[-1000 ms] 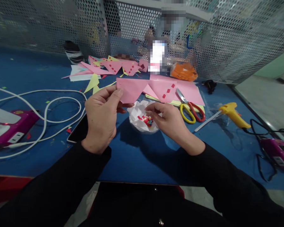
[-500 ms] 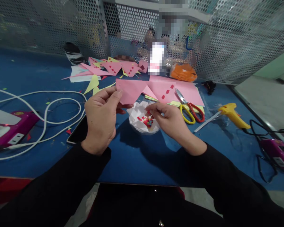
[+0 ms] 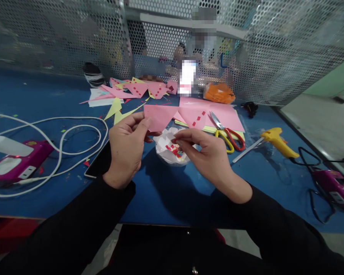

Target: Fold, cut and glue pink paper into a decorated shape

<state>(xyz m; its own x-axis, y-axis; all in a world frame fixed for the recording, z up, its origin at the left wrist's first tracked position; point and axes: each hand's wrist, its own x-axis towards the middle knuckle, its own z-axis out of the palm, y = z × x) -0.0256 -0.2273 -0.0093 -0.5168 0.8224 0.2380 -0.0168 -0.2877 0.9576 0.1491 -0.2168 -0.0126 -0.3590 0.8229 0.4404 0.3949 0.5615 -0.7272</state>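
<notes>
My left hand [image 3: 127,149] pinches the left end of a pink paper strip [image 3: 159,115] with notched, pointed lower edges. Several small red paper diamonds run in a slanting row on the strip's right part. Below the strip stands a bowl [image 3: 168,157] lined with crumpled white paper, with small red, yellow and blue paper bits [image 3: 176,149] inside. Over the bowl's right side, my right hand [image 3: 208,152] has thumb and forefinger pressed together on what looks like a small red paper piece [image 3: 174,141], mostly hidden by the fingertips.
Red-and-yellow scissors [image 3: 227,135] lie on stacked coloured paper [image 3: 226,110]. A yellow glue gun [image 3: 278,142] rests to the right. At left are a white cable [image 3: 61,143], a purple power strip [image 3: 31,164] and a dark tablet-like thing [image 3: 99,164]. Decorated pink paper [image 3: 136,88] and a lit phone [image 3: 187,74] stand behind.
My right hand has lifted its pinched fingertips slightly up and left from the paper bits in the bowl. The left hand keeps hold of the pink strip. The view has shifted a little.
</notes>
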